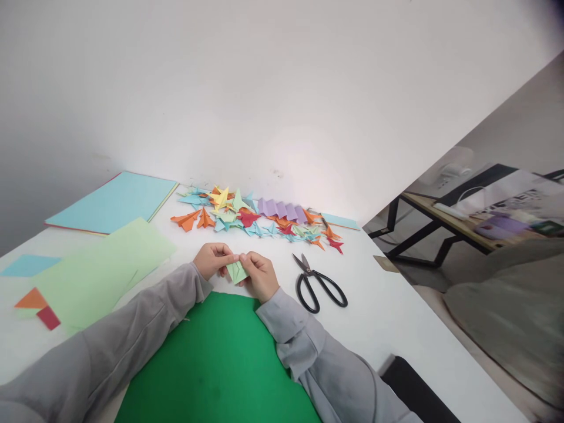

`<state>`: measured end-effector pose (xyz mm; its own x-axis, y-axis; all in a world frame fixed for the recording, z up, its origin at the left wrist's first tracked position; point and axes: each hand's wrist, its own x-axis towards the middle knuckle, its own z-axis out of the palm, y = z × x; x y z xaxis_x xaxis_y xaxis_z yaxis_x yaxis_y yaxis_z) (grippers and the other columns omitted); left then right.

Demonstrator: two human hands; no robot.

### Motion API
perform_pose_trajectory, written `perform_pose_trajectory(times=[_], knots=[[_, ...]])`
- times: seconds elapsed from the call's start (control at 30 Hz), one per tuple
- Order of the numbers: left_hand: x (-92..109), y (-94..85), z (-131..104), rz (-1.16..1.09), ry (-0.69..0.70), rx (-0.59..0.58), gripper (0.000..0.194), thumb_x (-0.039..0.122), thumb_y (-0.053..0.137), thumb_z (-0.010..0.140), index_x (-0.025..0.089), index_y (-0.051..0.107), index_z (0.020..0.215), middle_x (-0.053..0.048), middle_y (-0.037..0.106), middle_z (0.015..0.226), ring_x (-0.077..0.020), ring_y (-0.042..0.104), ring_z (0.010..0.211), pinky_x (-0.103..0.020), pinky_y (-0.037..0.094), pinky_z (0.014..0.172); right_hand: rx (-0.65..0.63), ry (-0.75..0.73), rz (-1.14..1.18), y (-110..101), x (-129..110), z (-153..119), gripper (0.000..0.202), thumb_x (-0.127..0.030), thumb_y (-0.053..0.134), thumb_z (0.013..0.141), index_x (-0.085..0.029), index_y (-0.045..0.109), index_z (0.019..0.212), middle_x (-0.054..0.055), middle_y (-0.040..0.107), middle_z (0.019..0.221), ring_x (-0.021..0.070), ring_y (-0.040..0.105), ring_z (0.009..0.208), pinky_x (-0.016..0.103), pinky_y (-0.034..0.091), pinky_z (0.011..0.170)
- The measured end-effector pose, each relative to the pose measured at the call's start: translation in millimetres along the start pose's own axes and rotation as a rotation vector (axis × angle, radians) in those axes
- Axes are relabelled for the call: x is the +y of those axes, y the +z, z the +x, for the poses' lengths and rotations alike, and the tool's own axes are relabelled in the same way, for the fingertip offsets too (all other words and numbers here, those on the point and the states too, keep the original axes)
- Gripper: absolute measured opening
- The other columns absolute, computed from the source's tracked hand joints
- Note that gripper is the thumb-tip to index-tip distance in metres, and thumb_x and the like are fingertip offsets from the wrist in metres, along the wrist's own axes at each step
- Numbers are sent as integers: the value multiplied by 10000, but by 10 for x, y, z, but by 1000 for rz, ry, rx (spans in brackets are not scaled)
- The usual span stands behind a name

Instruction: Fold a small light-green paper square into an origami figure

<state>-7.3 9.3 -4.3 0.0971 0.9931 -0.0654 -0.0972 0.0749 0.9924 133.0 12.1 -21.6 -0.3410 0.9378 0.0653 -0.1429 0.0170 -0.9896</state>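
A small light green folded paper [237,272] is held up between both hands, above the far edge of a green sheet [220,358]. My left hand [213,260] pinches its upper left part between thumb and fingers. On the other side, my right hand [261,276] grips the paper's right edge, its thumb on the front face. The two thumbs nearly meet at the top of the paper. Crease lines show on the face turned to me. Fingertips behind the paper are partly hidden.
Folded paper shapes [229,208] in several colours lie along the wall. Black-handled scissors [315,282] rest right of my hands. Light green sheets [106,270] and a blue-topped paper stack [114,202] lie left. A black object [416,388] sits near the right front edge.
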Motion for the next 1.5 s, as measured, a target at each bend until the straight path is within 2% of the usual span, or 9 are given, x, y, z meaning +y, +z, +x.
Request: perform_pose_trajectory(times=[0.27, 0.53, 0.73, 0.93, 1.07, 1.27, 1.4, 1.5], knots=[[-14, -27, 11, -18, -24, -100, 404, 438, 745, 464, 125, 497, 517, 39, 484, 329, -61, 416, 277, -164, 308, 294, -63, -43, -41, -7, -6, -4, 378, -518, 602, 679, -176, 475, 578, -60, 529, 411, 83, 487, 337, 191, 388, 325], [-13, -17, 4, -15, 8, -43, 420, 445, 752, 448, 128, 482, 505, 57, 452, 313, -52, 400, 260, -152, 283, 284, 57, -2, -21, 2, -32, -5, 423, -474, 658, 636, -183, 395, 476, -60, 491, 333, 75, 432, 252, 168, 260, 250], [9, -10, -10, 8, 5, -43, 405, 426, 760, 444, 123, 498, 503, 54, 448, 304, -53, 401, 260, -153, 290, 285, 21, -55, -33, 2, -34, -6, 450, -462, 638, 666, -191, 352, 447, -90, 384, 268, 43, 318, 240, 170, 193, 271], [0, 8, -3, -50, -11, 15, 410, 413, 771, 428, 131, 481, 497, 59, 455, 321, -52, 397, 259, -156, 288, 269, 12, 0, -20, 6, -72, -36, 468, -533, 501, 752, -172, 467, 457, -43, 446, 296, 59, 332, 242, 195, 217, 279], [-15, 6, 5, -55, -15, 2, 393, 414, 753, 471, 133, 480, 503, 56, 460, 337, -52, 397, 264, -165, 303, 273, 54, -31, -91, 6, -83, -51, 505, -536, 515, 742, -172, 438, 400, -49, 398, 265, 48, 297, 239, 194, 194, 282], [0, -7, -10, -12, -5, -66, 406, 456, 717, 510, 132, 472, 512, 53, 464, 345, -54, 409, 271, -163, 310, 281, 42, 7, -9, 10, -69, -45, 470, -546, 512, 738, -165, 485, 463, -40, 444, 289, 59, 333, 236, 191, 212, 274], [4, -12, -8, -26, 32, -59, 418, 449, 719, 507, 138, 440, 499, 68, 444, 355, -42, 398, 266, -150, 279, 275, 40, -10, -71, 2, -87, -47, 469, -535, 542, 719, -170, 453, 439, -50, 428, 286, 46, 311, 241, 182, 209, 279], [11, -4, -5, -89, -3, -44, 415, 435, 722, 504, 141, 429, 488, 57, 457, 366, -49, 403, 268, -161, 286, 272, 73, -11, -116, -2, -99, -46, 473, -536, 575, 688, -177, 423, 420, -61, 405, 273, 39, 282, 236, 180, 190, 275]])
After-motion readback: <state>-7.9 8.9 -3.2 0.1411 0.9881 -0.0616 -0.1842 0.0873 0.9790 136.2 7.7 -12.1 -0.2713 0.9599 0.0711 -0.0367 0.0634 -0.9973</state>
